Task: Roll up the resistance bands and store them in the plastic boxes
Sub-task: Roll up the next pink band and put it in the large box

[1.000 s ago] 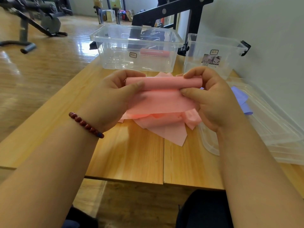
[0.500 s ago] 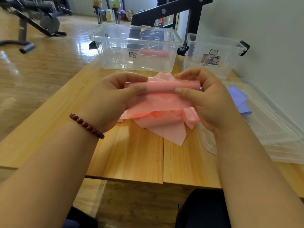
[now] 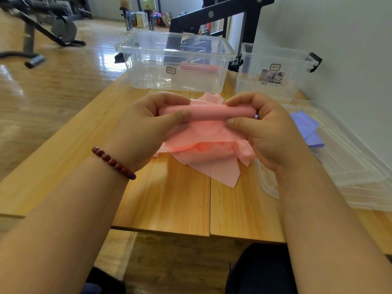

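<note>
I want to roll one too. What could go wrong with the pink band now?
Only the left hand and right hand pinch the rolled pink band; if one slips, it might unwind. The loose end lies crumpled on the table, so it may roll up crooked or wrinkled.

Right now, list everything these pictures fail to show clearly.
Head view only:
- Pink band: the ends of its roll are covered by the left hand and right hand; its crumpled tail hides the unrolled length.
- Purple band: partly behind the right hand.
- Small box label: too small to read.
- Clear lids: cut off by the right edge.
</note>
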`<state>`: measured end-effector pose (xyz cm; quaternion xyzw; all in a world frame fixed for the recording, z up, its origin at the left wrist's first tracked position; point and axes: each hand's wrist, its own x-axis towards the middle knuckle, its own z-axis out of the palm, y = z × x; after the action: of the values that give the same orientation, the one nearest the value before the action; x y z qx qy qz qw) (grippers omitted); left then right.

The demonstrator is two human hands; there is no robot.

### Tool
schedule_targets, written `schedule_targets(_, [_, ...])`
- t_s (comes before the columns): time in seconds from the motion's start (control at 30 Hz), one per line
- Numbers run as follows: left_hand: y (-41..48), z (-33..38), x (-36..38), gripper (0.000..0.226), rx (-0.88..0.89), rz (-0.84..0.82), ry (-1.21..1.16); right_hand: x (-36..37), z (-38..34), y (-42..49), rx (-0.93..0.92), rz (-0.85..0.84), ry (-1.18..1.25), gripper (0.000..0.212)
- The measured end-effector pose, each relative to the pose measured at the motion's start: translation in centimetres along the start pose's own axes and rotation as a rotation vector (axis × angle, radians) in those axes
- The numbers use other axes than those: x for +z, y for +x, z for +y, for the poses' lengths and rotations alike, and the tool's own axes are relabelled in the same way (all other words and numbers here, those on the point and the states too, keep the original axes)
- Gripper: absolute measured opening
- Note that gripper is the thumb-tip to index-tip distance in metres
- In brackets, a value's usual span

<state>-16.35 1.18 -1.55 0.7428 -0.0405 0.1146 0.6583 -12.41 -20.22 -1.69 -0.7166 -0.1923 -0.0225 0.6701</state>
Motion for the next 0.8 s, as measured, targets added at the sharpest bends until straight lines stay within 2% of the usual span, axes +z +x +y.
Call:
schedule_targets(0.07, [-0.08, -0.02, 0.10, 0.016, 0.012, 0.001, 0.015, -0.08, 0.04, 0.02, 0.068, -0.043, 0.034, 0.032])
schedule_targets(0.17, [-0.07, -0.17, 0.13, 0.014, 0.026, 0.017, 0.060, 0.02, -0.07, -0.03, 0.096, -0.006, 0.032, 0.024])
schedule_targets(0.33, [-0.03, -0.13, -0.12, 0.038, -0.075, -0.067, -0.049, 0.05, -0.43, -0.20, -0.018, 0.030, 0.058, 0.028])
schedule_targets(0.5, [0.06, -0.20, -0.20, 0.024, -0.046, -0.085, -0.081, -0.20, -0.24, -0.20, -0.067, 0.047, -0.028, 0.039])
schedule_targets(0.67, [0.05, -0.24, -0.22, 0.024, 0.005, -0.046, -0.062, -0.41, -0.30, -0.29, 0.053, 0.021, -0.061, 0.044])
schedule_targets(0.8, [-0.03, -0.10, -0.29, 0.028, -0.015, -0.055, -0.055, -0.14, -0.18, -0.10, 0.009, 0.097, -0.086, 0.019])
